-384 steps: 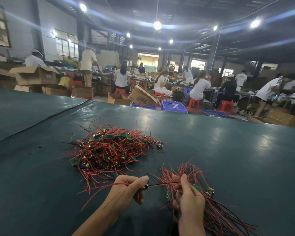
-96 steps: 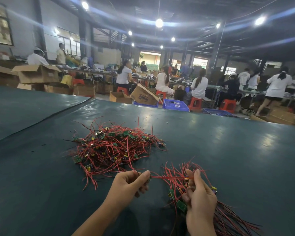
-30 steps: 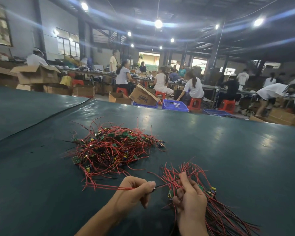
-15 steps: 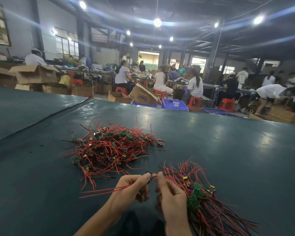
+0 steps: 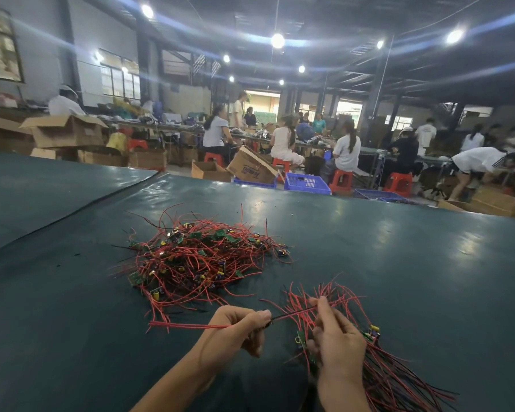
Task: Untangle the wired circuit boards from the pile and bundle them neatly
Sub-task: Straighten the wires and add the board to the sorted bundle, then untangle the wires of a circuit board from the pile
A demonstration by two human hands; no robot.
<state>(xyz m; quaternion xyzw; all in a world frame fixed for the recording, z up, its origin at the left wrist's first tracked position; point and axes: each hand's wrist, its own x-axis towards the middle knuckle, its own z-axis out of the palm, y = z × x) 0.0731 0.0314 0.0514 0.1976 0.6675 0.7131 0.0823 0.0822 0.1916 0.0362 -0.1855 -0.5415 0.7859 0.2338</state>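
Observation:
A tangled pile (image 5: 199, 257) of small green circuit boards with red and black wires lies on the dark green table (image 5: 399, 263). Near the front edge my left hand (image 5: 238, 331) pinches a single wired board; its red wires trail out to the left and a dark wire stretches right to my right hand (image 5: 336, 340). My right hand grips a bundle of wired boards (image 5: 384, 379), whose wires fan out toward me at the lower right and away past my fingers. The single board itself is mostly hidden by my left fingers.
A seam in the table cover (image 5: 72, 209) runs diagonally at the left. Beyond the far table edge stand cardboard boxes (image 5: 252, 169), blue crates (image 5: 306, 183), red stools and several seated workers at long benches.
My right hand with the bundle has moved right, away from my left hand, so the wire between the hands is drawn out straighter. The pile has not moved.

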